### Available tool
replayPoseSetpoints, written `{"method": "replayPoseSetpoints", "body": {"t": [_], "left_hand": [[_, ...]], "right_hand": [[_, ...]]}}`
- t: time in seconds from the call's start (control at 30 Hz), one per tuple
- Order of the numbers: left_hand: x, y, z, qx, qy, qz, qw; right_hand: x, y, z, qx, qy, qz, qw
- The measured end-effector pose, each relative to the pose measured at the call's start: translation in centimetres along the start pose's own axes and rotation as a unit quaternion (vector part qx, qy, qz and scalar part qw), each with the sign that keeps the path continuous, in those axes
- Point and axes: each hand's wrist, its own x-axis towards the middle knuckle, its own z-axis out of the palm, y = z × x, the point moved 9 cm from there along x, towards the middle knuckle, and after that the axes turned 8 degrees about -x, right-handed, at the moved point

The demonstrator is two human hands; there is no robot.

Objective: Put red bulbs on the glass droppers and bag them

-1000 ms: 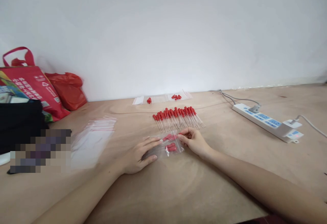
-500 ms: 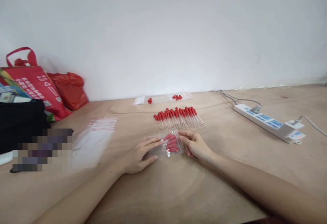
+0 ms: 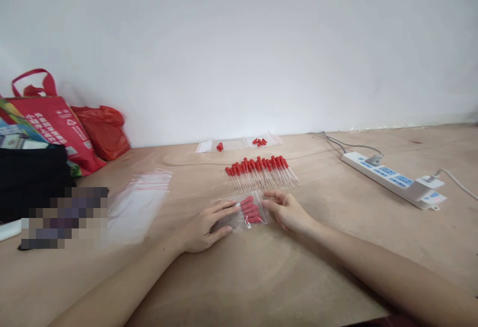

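A clear zip bag (image 3: 244, 225) lies flat on the table, holding several glass droppers with red rubber bulbs (image 3: 251, 210). My left hand (image 3: 205, 225) spans the bag's left end, fingers along the far side and thumb along the near side. At the zip end, the thumb and index finger of my right hand (image 3: 289, 211) close on the far right corner; its other fingers curl beneath. Just beyond the bag, a row of loose red-bulbed droppers (image 3: 259, 167) lies side by side, bulbs pointing away from me.
Flat zip bags (image 3: 140, 202) are stacked to the left. By the wall, more bags (image 3: 235, 144) carry small red bulbs (image 3: 259, 142). A white power strip (image 3: 388, 175) with cords lies right. Red carrier bags (image 3: 100, 130) and a black cloth (image 3: 32, 180) fill the left.
The bag between my hands lies slightly flatter, and its red bulbs have shifted a little. My right fingers have eased slightly at the zip end. My left hand is almost still.
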Motion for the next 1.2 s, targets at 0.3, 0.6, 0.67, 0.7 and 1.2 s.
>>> {"method": "replayPoseSetpoints", "body": {"t": [0.3, 0.6, 0.67, 0.7, 1.2], "left_hand": [[-0.1, 0.0, -0.2, 0.022, 0.012, 0.004, 1.0], [-0.5, 5.6, -1.3, 0.011, 0.042, 0.142, 0.989], [-0.5, 6.7, -0.4, -0.002, -0.002, 0.172, 0.985], [-0.5, 6.9, 0.2, -0.003, -0.028, 0.171, 0.985], [-2.3, -5.0, -5.4, 0.13, 0.096, -0.103, 0.981]], "right_hand": [[0.1, -0.1, -0.2, 0.013, -0.018, 0.013, 1.0], [0.6, -0.4, 1.8, -0.049, -0.113, -0.093, 0.988], [0.1, -1.2, 2.4, -0.085, -0.138, -0.139, 0.977], [-0.1, -1.6, 2.4, -0.102, -0.14, -0.165, 0.971], [1.3, -2.3, -2.5, -0.252, 0.037, -0.211, 0.944]]}}
